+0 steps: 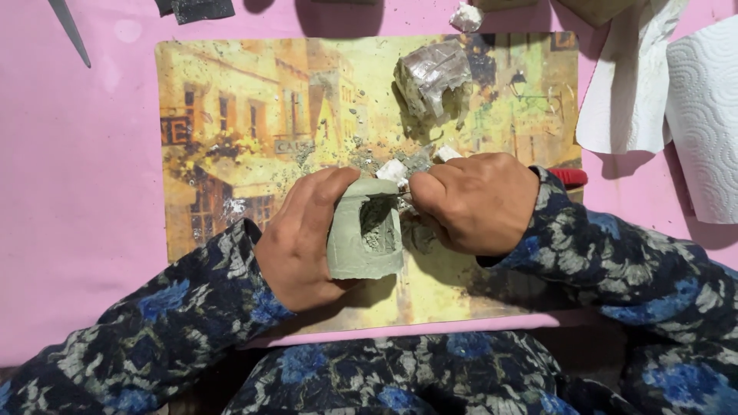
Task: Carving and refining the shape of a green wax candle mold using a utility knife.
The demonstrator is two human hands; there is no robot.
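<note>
- Over the near edge of the picture placemat [231,100], the left hand [300,238] wraps the grey-green clay piece [365,230], pinching its side.
- It looks soft and dentable; hold the thick outer wall.
- The right hand [480,201] is clenched on a thin tool, mostly hidden.
- Farther off lies a wrapped clay lump [432,75].

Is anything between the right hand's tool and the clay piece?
Nothing visible. The right hand holds its tool tip at the hollow of the clay piece, which the left hand grips from the side.
</note>
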